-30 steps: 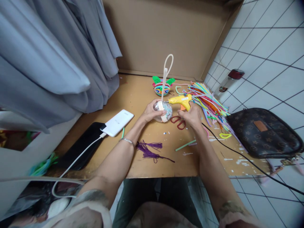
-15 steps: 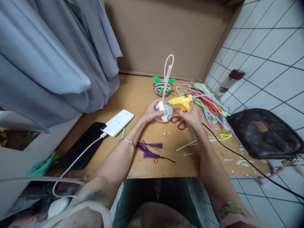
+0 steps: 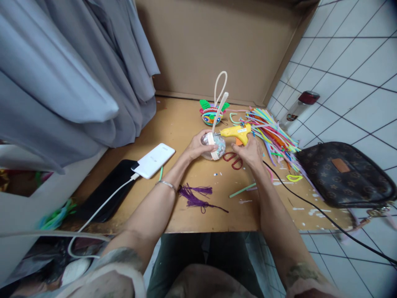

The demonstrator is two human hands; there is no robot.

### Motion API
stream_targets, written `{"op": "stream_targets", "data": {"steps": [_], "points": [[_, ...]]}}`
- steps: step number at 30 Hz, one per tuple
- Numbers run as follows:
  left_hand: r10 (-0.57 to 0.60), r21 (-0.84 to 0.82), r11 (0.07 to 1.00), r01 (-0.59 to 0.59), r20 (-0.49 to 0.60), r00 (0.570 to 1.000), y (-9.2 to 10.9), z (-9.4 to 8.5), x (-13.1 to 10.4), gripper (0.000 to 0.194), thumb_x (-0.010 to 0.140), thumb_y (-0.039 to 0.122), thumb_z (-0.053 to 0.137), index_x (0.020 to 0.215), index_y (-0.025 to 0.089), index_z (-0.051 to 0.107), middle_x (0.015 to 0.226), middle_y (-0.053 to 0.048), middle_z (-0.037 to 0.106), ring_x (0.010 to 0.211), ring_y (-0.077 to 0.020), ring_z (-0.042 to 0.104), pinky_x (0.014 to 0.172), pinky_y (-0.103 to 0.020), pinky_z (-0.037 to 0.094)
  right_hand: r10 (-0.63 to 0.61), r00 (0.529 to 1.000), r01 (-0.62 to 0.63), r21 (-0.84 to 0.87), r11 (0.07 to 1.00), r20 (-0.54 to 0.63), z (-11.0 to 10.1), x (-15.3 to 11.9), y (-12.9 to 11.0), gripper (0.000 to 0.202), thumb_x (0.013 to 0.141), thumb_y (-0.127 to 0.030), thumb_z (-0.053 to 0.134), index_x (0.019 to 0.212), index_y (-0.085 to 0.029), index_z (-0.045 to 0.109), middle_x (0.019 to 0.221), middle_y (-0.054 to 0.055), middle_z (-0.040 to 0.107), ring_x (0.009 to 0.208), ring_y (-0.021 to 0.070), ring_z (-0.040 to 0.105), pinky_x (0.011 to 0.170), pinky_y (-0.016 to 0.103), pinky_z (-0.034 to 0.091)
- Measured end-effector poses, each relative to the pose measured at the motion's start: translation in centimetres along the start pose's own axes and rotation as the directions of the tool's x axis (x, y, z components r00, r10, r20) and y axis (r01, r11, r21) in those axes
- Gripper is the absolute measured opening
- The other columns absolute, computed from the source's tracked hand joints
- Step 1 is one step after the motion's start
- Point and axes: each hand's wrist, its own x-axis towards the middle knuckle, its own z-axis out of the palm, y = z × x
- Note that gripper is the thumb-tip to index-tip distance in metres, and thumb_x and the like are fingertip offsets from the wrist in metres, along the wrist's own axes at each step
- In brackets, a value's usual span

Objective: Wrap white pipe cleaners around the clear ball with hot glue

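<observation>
My left hand (image 3: 198, 147) grips a clear round ball (image 3: 219, 145) with pale bits inside and a cream strip (image 3: 213, 145) wrapped over it. A loose end of the strip rises from the ball's top, leaning right. In my right hand (image 3: 252, 151) is a yellow glue gun (image 3: 236, 131), its nozzle touching or very close to the strip at the ball's top. Behind stands a colourful animal-face ornament (image 3: 212, 116) with green ears. Red-handled scissors (image 3: 233, 160) lie between my hands.
Purple tassels (image 3: 195, 198) lie nearer me. A white power bank (image 3: 156, 160) and black phone (image 3: 107, 192) are at left. Right are bundled coloured pipe cleaners (image 3: 273, 134), a brown bag (image 3: 347, 174), a bottle (image 3: 299, 108) and a black cord (image 3: 304, 198).
The upright loose end of the cream strip has tipped to the right and slightly down. Both hands, the ball and the glue gun stay almost where they were.
</observation>
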Motion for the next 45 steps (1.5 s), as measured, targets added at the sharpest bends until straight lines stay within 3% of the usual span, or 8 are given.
{"op": "stream_targets", "data": {"steps": [10,27,45], "points": [[0.005,0.002,1.0,-0.005,-0.001,1.0,-0.2,-0.09,0.07,0.068,0.052,0.04,0.083,0.11,0.014,0.058,0.096,-0.004,0.065,0.082,-0.0159,0.06,0.078,-0.027,0.049,-0.001,0.998,0.0,0.018,1.0,0.068,-0.6,0.11,0.02,0.034,0.07,-0.041,0.069,0.094,-0.021,0.059,0.082,0.006,0.07,0.076,0.0245,0.067,0.061,0.031,0.048],[-0.014,-0.029,0.999,0.014,0.002,1.0,-0.04,-0.06,0.1,0.068,0.05,0.039,0.085,0.108,0.015,0.059,0.094,-0.002,0.065,0.08,-0.0143,0.058,0.077,-0.025,0.048,0.019,0.999,-0.021,0.04,0.999,0.041,-0.32,-0.18,-0.3,0.038,0.072,-0.046,0.069,0.099,-0.022,0.061,0.082,0.006,0.072,0.079,0.0248,0.069,0.065,0.031,0.051],[-0.013,0.001,1.0,0.013,0.001,1.0,0.31,0.01,-0.1,0.068,0.051,0.039,0.084,0.109,0.014,0.059,0.098,-0.004,0.065,0.082,-0.0147,0.058,0.078,-0.026,0.048,-0.014,0.998,0.015,-0.009,1.0,0.069,-0.89,-0.15,-0.39,0.031,0.07,-0.043,0.068,0.091,-0.022,0.059,0.083,0.007,0.07,0.081,0.0263,0.068,0.064,0.032,0.05]]}}
